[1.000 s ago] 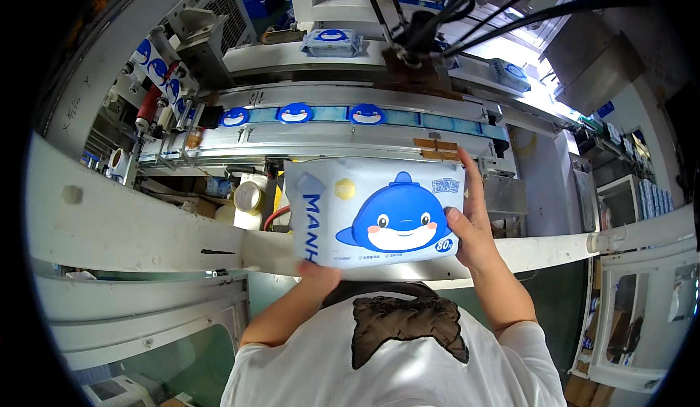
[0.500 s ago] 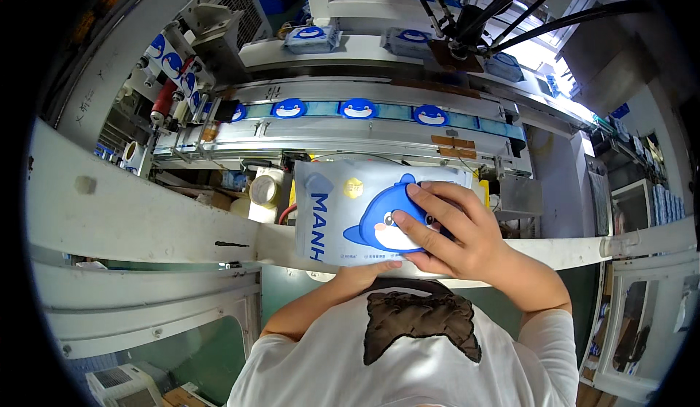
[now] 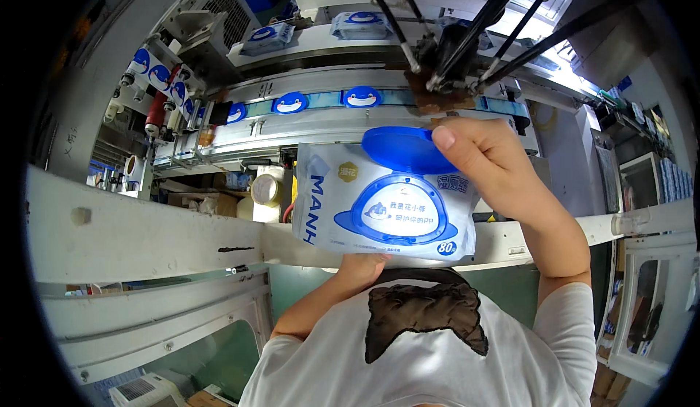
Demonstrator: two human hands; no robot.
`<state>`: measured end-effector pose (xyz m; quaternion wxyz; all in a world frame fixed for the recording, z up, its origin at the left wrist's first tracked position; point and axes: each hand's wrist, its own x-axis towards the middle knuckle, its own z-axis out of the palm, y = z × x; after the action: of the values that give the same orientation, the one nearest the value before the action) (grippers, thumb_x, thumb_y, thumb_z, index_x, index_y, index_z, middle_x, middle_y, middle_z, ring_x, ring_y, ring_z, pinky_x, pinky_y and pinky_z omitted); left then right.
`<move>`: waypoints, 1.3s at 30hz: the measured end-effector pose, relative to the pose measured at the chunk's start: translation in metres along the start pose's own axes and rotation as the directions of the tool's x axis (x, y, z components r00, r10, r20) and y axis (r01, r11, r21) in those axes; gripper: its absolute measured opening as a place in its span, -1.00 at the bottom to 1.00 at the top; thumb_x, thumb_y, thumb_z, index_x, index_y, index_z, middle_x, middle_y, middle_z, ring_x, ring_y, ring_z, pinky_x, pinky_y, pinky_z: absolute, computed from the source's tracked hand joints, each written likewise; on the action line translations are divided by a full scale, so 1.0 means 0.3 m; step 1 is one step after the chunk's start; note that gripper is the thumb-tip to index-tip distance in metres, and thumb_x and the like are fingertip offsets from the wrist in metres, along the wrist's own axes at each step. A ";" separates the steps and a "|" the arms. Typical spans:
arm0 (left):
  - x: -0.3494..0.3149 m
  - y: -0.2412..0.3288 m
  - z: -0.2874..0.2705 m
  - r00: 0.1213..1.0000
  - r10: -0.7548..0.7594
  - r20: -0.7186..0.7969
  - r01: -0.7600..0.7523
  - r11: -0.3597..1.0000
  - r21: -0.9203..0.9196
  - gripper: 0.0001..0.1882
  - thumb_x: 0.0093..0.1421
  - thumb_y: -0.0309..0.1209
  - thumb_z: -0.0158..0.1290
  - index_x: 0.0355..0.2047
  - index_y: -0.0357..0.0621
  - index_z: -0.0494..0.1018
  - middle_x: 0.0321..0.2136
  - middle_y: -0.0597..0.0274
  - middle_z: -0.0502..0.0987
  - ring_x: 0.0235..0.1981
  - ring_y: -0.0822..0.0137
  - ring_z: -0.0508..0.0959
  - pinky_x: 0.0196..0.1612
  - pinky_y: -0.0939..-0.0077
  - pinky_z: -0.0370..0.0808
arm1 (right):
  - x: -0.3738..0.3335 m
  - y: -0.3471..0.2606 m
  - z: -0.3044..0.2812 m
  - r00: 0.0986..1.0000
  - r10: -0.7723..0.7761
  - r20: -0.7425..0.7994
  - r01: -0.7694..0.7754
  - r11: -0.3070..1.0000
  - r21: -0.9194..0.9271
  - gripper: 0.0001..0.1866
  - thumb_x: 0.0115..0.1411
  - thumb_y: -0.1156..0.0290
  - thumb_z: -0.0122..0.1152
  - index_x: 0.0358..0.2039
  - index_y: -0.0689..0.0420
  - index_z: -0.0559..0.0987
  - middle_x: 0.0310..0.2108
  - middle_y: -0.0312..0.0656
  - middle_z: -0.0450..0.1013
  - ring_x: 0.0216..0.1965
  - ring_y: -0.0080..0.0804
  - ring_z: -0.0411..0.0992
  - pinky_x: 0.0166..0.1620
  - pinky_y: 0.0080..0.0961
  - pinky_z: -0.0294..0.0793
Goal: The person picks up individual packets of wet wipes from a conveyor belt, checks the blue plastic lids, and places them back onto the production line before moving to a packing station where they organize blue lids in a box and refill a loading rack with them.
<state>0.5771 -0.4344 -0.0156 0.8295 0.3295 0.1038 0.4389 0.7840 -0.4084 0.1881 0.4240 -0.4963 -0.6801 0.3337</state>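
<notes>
- Behind the hands, a long metal-framed conveyor with a pale blue-green belt (image 3: 324, 100) runs left to right, with 3 blue whale-face pieces (image 3: 290, 103) showing on it.
- Over the conveyor's right part hangs a black-rodded machine arm (image 3: 456, 48); on its far side, a white ledge (image 3: 312, 42) carries wrapped pale parcels (image 3: 362, 26).
- Between the conveyor and the person's white shirt (image 3: 321, 363), a flat soft pack of pale grey-blue film (image 3: 350, 181) is held with its printed face to the camera. Its long axis runs left to right, roughly along the conveyor.
- On that face, a rounded blue plastic lid (image 3: 408, 152) stands raised on the conveyor side of a blue-rimmed opening with a white panel (image 3: 399, 214).
- Right hand (image 3: 485, 159): nearer the lid and the conveyor, pinching the lid's right part; thumb in front, other fingers mostly hidden.
- Left hand (image 3: 361, 267): farther from the conveyor, touching the pack's near long edge from below; its fingers are hidden, so how far they close cannot be told.
- Lid and opening lie between the 2 hands.
</notes>
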 end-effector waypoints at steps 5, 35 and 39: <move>0.019 0.008 0.001 0.990 0.098 -0.105 -0.092 0.994 0.063 -0.45 0.08 -0.53 0.09 0.07 -0.10 0.15 0.02 0.27 0.27 0.07 0.31 0.27 0.15 0.25 0.21 | 0.040 0.048 0.045 0.989 -0.143 -0.020 0.142 0.989 -0.042 -0.63 0.20 0.16 0.01 -0.39 0.25 0.53 -0.55 -0.13 0.42 -0.52 -0.33 0.36 -0.39 -0.44 0.36; 1.846 0.432 -1.059 0.384 0.253 -0.888 0.501 0.751 0.430 0.00 -0.31 -0.06 0.38 0.04 -0.27 0.10 0.01 -0.04 0.19 -0.01 0.00 0.29 0.01 0.19 0.32 | -0.418 0.705 0.352 0.892 0.320 -0.318 -0.451 0.600 -0.661 -0.49 -0.02 0.33 0.11 -0.02 0.21 0.36 -0.01 0.10 0.25 0.02 0.15 0.18 0.06 0.00 0.14; 1.804 0.477 -1.053 0.178 0.652 -0.737 0.614 0.511 0.601 -0.05 -0.23 -0.12 0.32 0.04 -0.31 0.04 0.04 -0.13 0.11 0.03 -0.19 0.21 0.03 0.09 0.26 | -0.412 0.717 0.361 0.895 0.329 -0.301 -0.442 0.571 -0.692 -0.49 -0.01 0.29 0.07 -0.02 0.22 0.37 0.00 0.08 0.25 0.02 0.10 0.19 0.05 -0.04 0.15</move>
<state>0.6581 0.1975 -0.1015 0.2509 0.3238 0.8040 0.4311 0.7883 -0.4691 -0.0758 0.1459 -0.7832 -0.5997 0.0750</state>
